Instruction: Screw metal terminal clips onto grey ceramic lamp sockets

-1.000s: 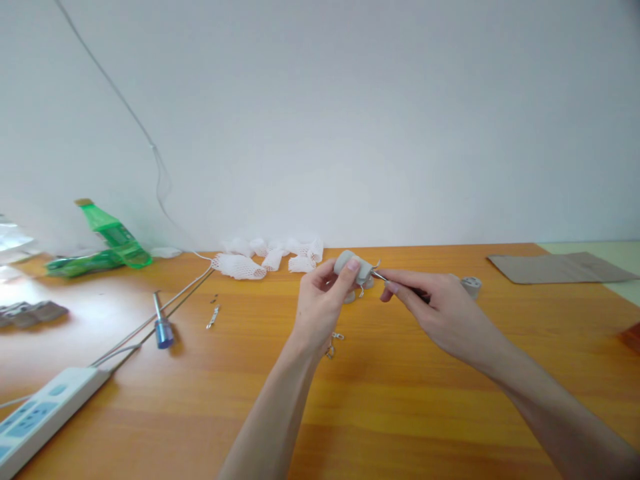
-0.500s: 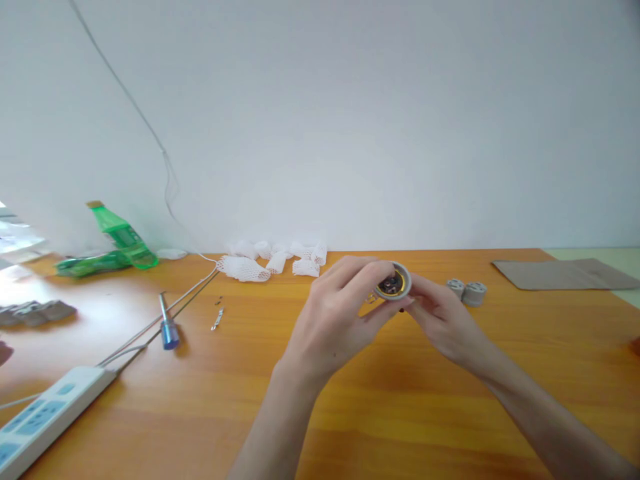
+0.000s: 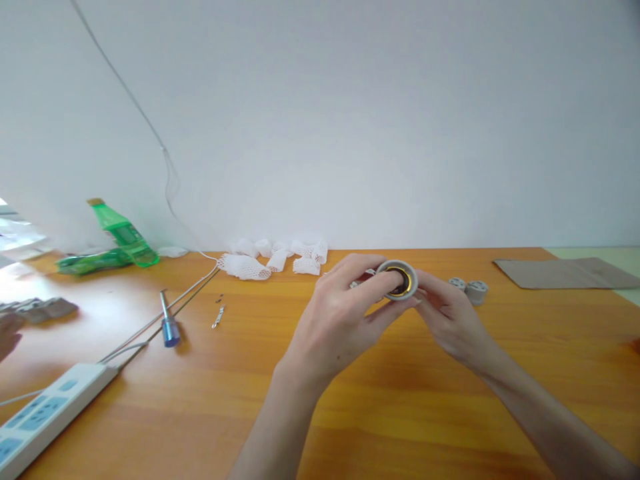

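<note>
A grey lamp socket (image 3: 413, 283), its gold-rimmed mouth turned toward the viewer, is held above a wooden table (image 3: 400, 413), clamped in the left hand (image 3: 340, 313), index finger inside the opening. Just beyond the right hand (image 3: 447, 317), two grey cylinders (image 3: 477, 292) stand on the tabletop, partly screened by that hand. White foam mesh sleeves (image 3: 245, 267) line the wall behind; a small metal strip (image 3: 218, 317) and a blue-handled driver (image 3: 170, 331) lie to the left, near a power strip (image 3: 55, 413). Farther out are a green bottle (image 3: 125, 233), another person's hand (image 3: 7, 333) and, at far right, a brown sheet (image 3: 565, 273). Both forearms reach in from below, converging. The right fingertips meet the socket's right side; what they grip, if anything, is hidden.
</note>
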`<state>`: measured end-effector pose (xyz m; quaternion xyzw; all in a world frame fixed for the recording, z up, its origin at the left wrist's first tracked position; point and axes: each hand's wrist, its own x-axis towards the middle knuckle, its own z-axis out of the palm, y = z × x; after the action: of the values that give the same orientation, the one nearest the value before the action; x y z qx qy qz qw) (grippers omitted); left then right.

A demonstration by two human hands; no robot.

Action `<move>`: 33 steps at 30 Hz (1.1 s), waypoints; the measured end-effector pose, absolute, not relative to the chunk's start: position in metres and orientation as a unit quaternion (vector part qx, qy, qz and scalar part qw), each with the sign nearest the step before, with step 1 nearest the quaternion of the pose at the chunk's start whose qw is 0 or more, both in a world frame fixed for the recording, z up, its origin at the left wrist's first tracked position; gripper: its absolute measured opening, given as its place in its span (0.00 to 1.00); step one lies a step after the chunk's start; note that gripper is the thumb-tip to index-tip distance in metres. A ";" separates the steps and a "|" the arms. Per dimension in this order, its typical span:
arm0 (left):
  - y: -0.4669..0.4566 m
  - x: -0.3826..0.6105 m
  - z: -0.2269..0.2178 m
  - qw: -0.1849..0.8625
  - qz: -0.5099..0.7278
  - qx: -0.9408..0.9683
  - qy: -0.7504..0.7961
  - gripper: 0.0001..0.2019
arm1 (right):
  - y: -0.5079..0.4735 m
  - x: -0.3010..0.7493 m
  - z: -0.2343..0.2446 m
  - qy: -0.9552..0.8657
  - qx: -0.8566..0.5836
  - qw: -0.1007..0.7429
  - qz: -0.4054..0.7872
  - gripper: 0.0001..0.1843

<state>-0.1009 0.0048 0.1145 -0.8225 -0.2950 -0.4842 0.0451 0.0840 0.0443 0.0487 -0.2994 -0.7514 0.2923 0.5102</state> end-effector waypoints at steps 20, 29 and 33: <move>0.004 -0.107 0.121 0.062 -0.497 -0.812 -0.300 0.07 | 0.046 0.091 0.060 -0.724 -0.281 0.508 0.374 0.07; 0.004 -0.107 0.121 0.084 -0.461 -0.831 -0.299 0.04 | 0.046 0.087 0.058 -0.710 -0.258 0.522 0.396 0.04; 0.004 -0.108 0.120 0.098 -0.457 -0.830 -0.305 0.03 | 0.045 0.087 0.057 -0.710 -0.259 0.522 0.396 0.05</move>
<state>-0.1077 0.0037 0.1197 -0.8297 -0.3054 -0.4568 0.0983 0.0872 0.0454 0.0575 -0.2588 -0.7098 0.3960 0.5219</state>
